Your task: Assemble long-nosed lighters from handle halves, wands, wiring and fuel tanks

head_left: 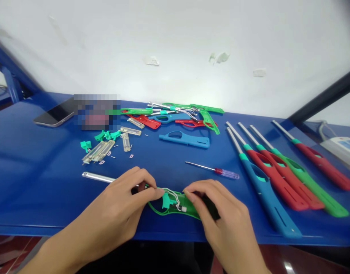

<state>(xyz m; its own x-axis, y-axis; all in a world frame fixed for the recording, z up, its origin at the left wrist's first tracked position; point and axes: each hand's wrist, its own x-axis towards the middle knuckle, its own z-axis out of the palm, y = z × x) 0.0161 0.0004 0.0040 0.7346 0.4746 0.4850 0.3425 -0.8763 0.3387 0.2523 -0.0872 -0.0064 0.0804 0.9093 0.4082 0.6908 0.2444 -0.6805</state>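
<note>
An open green lighter shell point(192, 207) lies near the table's front edge, its inside facing up. In it sit a teal trigger point(165, 201), white wires point(175, 195) and a black-and-white igniter point(182, 209). A silver metal tube point(96, 176) sticks out to the left from under my left hand point(118, 209). That hand is closed on the lighter's front part, thumb and forefinger pinched beside the wires. My right hand point(223, 209) grips the shell's handle end, thumb and forefinger together at its upper edge. Its other fingertips are hidden.
A screwdriver point(220, 172) and a blue half shell point(186, 139) lie beyond my hands. Several assembled lighters point(280, 179) are on the right. Clear fuel tanks point(102, 151), teal triggers point(108, 135), a phone point(56, 114) and piled shells point(169, 117) lie further back, before a white wall.
</note>
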